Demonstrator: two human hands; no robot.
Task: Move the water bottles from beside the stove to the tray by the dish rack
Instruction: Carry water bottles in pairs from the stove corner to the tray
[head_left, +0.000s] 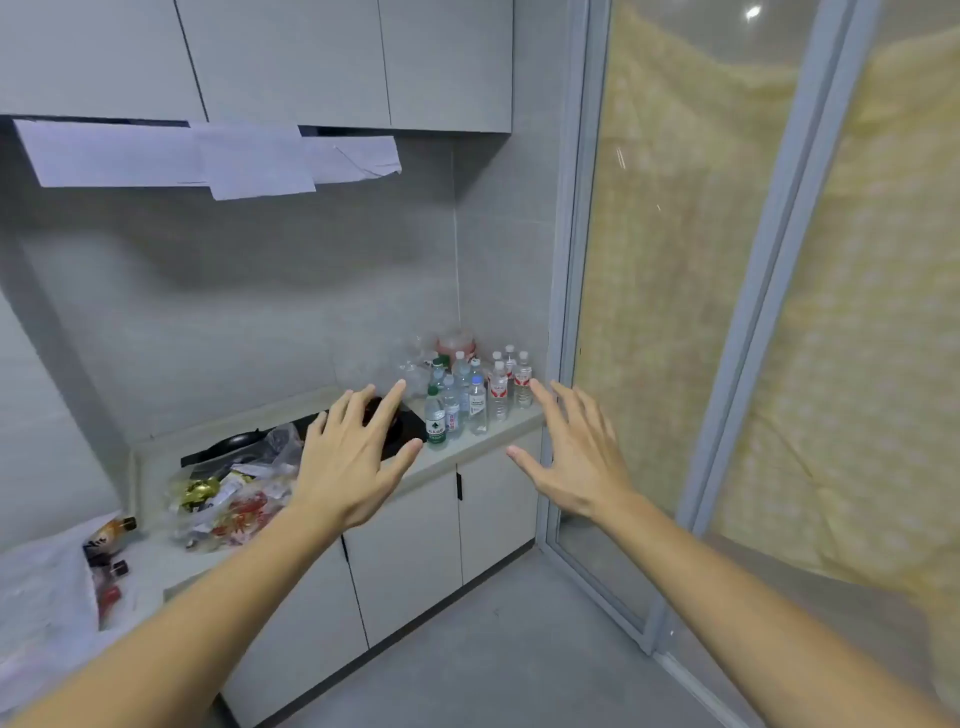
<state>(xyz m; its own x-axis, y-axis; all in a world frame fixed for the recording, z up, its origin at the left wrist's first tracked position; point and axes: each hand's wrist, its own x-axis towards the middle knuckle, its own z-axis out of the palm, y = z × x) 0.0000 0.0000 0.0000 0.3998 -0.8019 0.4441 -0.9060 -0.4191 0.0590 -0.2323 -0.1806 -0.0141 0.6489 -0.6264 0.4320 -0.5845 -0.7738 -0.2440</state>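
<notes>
Several clear water bottles (477, 395) stand clustered in the counter's far right corner, right of the black stove (400, 426). One at the front has a green label (435, 421); others carry red or blue labels. My left hand (353, 457) hovers with fingers spread in front of the stove, left of the bottles. My right hand (576, 452) is raised with fingers spread at the counter's right end, right of the bottles. Neither hand touches anything. No tray or dish rack is in view.
A black pan (234, 441) sits on the stove. Plastic bags of packaged food (228, 499) lie on the counter (467, 447) to the left, and a sauce bottle (111, 535) beyond. A glass sliding door (675, 312) stands at the right. Grey floor (493, 649) lies below the cabinets.
</notes>
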